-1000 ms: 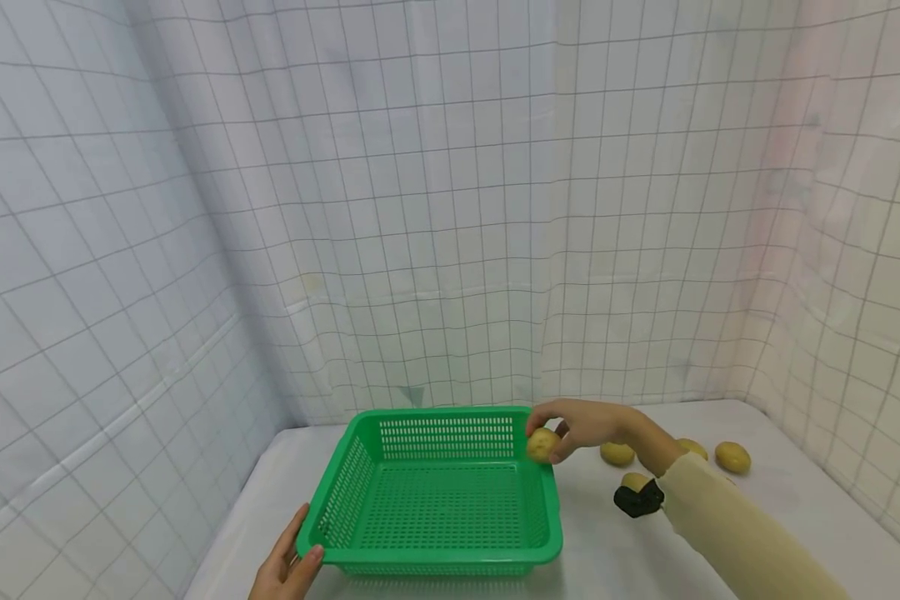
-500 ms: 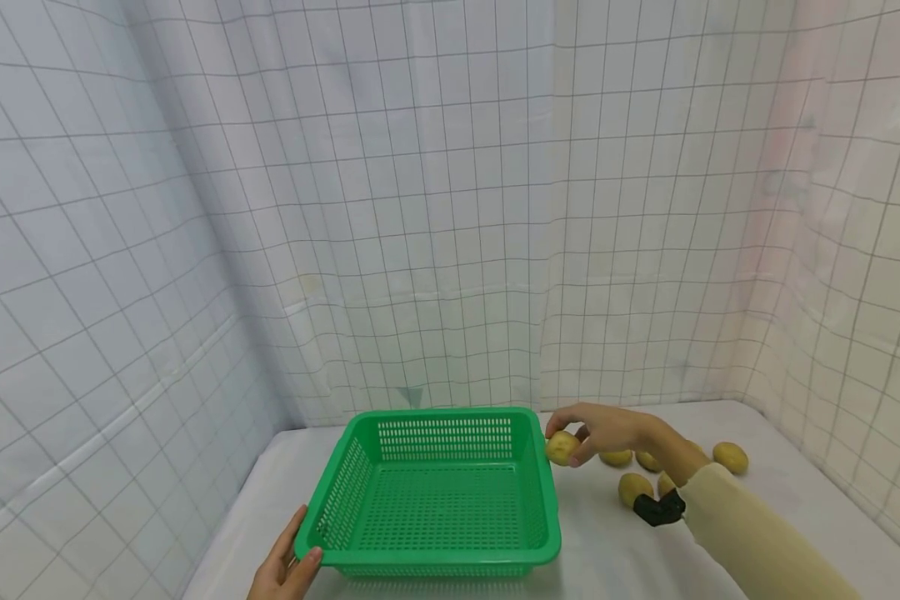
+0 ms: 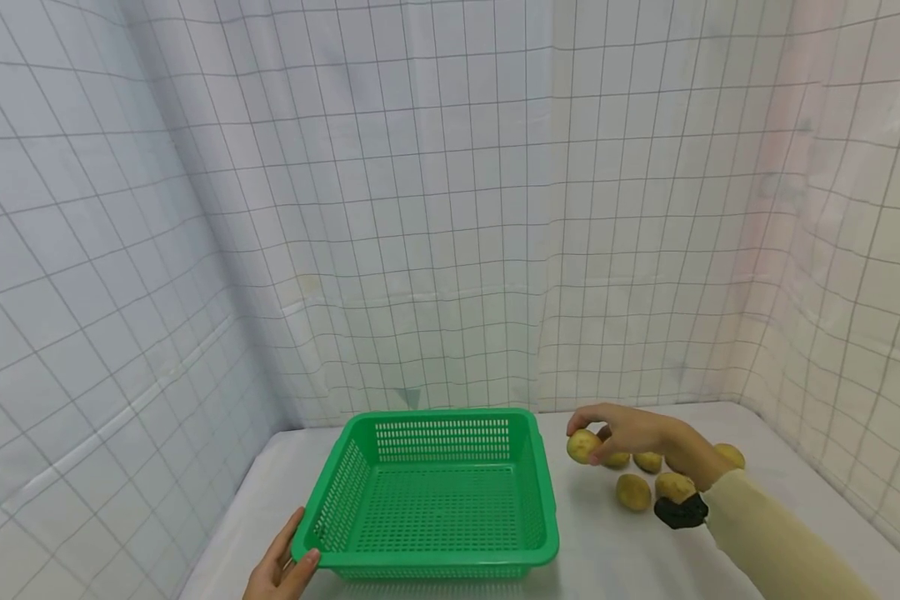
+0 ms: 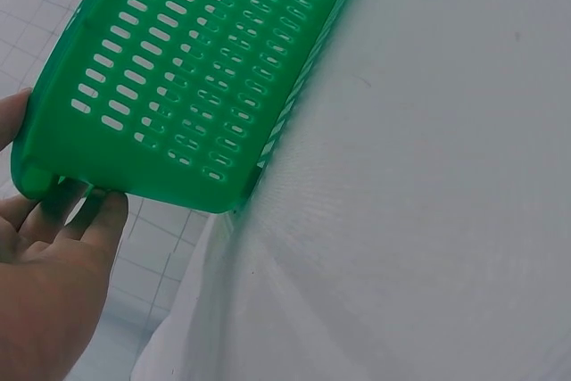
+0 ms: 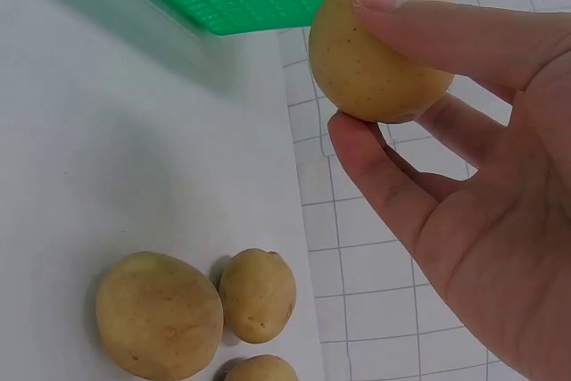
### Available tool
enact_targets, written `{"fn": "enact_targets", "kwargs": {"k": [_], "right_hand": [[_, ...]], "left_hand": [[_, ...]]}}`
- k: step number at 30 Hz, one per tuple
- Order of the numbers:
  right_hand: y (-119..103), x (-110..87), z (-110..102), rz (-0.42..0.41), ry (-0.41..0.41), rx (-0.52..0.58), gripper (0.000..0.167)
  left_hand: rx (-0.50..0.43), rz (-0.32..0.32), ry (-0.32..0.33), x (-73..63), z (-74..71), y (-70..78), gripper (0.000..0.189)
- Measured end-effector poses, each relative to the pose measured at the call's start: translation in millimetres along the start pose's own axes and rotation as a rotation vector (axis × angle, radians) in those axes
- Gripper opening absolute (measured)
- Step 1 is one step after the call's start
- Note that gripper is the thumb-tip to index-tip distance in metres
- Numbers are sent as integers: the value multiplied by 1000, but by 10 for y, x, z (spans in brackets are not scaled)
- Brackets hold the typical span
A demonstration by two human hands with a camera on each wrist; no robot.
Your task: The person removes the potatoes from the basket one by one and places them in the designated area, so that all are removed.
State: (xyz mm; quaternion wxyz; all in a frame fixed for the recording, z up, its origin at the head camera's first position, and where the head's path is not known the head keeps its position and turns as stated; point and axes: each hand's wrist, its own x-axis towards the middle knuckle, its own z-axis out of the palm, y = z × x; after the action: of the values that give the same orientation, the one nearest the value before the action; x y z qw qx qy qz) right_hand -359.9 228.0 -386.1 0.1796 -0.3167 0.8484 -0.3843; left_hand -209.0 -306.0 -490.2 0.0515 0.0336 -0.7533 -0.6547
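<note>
My right hand [image 3: 628,429] pinches a potato [image 3: 583,447] between thumb and fingers, just right of the green plastic basket [image 3: 427,560]. In the right wrist view the held potato [image 5: 379,51] hangs above the table, the thumb across its top side. My left hand [image 3: 279,567] grips the basket's near left corner, thumb over the rim. The left wrist view shows its fingers under that rim [image 4: 36,176]. Several more potatoes lie on the table below and behind my right hand, among them one potato [image 3: 633,492] in front; my forearm partly hides others.
A white cloth covers the table [image 3: 600,550]. White curtains with a grey grid [image 3: 450,250] enclose it at the back and both sides. A black device [image 3: 681,511] sits at my right wrist and overlaps a potato [image 3: 673,486] in the head view.
My right hand has moved to the right with the potato, from over the basket's right rim to outside it. My left hand stays at the basket's corner.
</note>
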Motion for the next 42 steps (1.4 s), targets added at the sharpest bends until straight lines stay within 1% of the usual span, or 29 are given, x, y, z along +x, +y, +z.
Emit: {"fn": "enact_targets", "kwargs": {"k": [2,5,10,12,13,20,26,33,38,42], "right_hand": [[37,-25,-8,1,-1,4,36],[78,-65,1,33,10,13,37],[77,-158,48,155,86,25,42],[78,-189,59,186,109,34,42],[88,-203,60,188,114,41,42],[234,-264,44,95,82,58,38],[372,-364,33,49,73,72,39],[453,-530,14,52,98,24,43],[511,-614,-11,70,106,39,42],[575,-694,-31,57,104,42,42]], "left_hand": [[3,-2,1,-1,7,9,90],[4,-3,-2,5,18,15,89],[-4,6,-6,5,13,9,90],[-8,2,-2,-5,2,1,90],[-11,1,-1,-7,-1,-5,91],[-23,-19,-1,-8,-16,-26,91],[-8,-34,3,14,-20,-19,92],[-32,-49,-3,24,-37,-30,94],[-49,-47,-5,33,-35,-47,96],[-69,-48,-5,35,-29,-52,97]]}}
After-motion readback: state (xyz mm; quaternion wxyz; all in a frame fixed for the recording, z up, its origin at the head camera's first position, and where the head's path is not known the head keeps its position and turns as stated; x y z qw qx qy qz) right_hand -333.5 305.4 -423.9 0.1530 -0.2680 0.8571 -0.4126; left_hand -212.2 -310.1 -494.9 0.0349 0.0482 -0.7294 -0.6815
